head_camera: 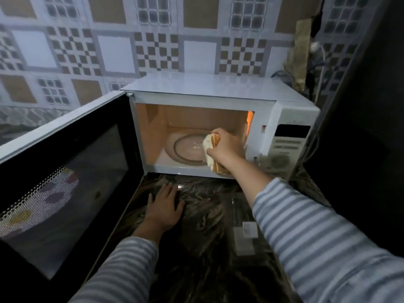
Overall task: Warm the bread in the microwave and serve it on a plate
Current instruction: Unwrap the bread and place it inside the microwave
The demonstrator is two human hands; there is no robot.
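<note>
- Microwave (209,88): white, on a dark marbled countertop (203,215), backed against a tiled wall (109,40) with brown checker patterns. Cavity lit orange-warm inside.
- Door (65,171) swung fully open to the left; its black mesh window shows a faint reflection of coloured spots.
- Glass turntable (185,149) lies bare on the cavity floor, left of centre.
- Right hand (225,147): clenched around folded bread (209,154), pale flatbread-like slices with browned edges. Hand and bread sit at the cavity mouth, right side, over the turntable's right rim. Lower end of the bread hangs past the front sill.
- Left hand (166,204): released, palm down, fingers spread flat on the countertop just in front of the microwave's lower edge, beside the open door.
- Both forearms in blue-and-white striped sleeves (317,237).
- Control panel (286,145) to the right of the cavity: dark display, rows of buttons, a round dial below. Right forearm crosses in front of its lower left corner.
- Small transparent rectangle (244,237) lies on the countertop under the right arm; cannot identify it.
- Cables and a plug (314,47) hang at the wall's right corner; dark surface beyond.
</note>
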